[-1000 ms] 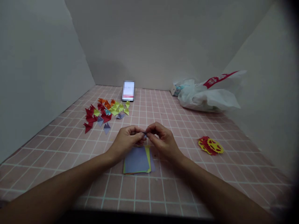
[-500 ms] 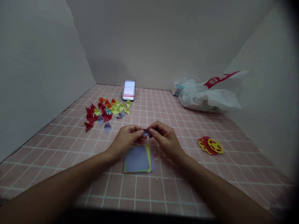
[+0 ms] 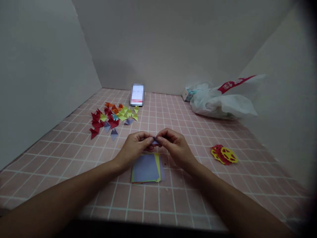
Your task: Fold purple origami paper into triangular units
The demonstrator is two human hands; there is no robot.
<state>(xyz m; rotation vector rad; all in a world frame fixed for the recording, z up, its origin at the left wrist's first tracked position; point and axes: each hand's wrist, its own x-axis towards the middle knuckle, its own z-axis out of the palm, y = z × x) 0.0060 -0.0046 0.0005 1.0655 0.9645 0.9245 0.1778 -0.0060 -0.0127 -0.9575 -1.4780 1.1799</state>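
A small folded piece of purple paper (image 3: 155,142) is pinched between my two hands, mostly covered by fingers. My left hand (image 3: 140,142) grips its left side with thumb and index finger. On its right side, my right hand (image 3: 173,142) holds it in the same kind of pinch. Just below the hands lies a stack of square paper sheets (image 3: 146,168), purple on top with yellow and green edges showing. Several folded paper pieces (image 3: 114,123) in red, orange, yellow, purple and teal are spread at the left.
A phone (image 3: 137,95) with a lit, blurred screen stands near the back wall. At the back right, a white plastic bag (image 3: 218,105) with red print lies beside a small box (image 3: 187,95). Red and yellow paper cutouts (image 3: 224,154) rest on the right of the pink tiled-pattern tabletop (image 3: 173,205).
The view has shifted very slightly. Both hands keep their pinch on the purple paper in almost the same place.
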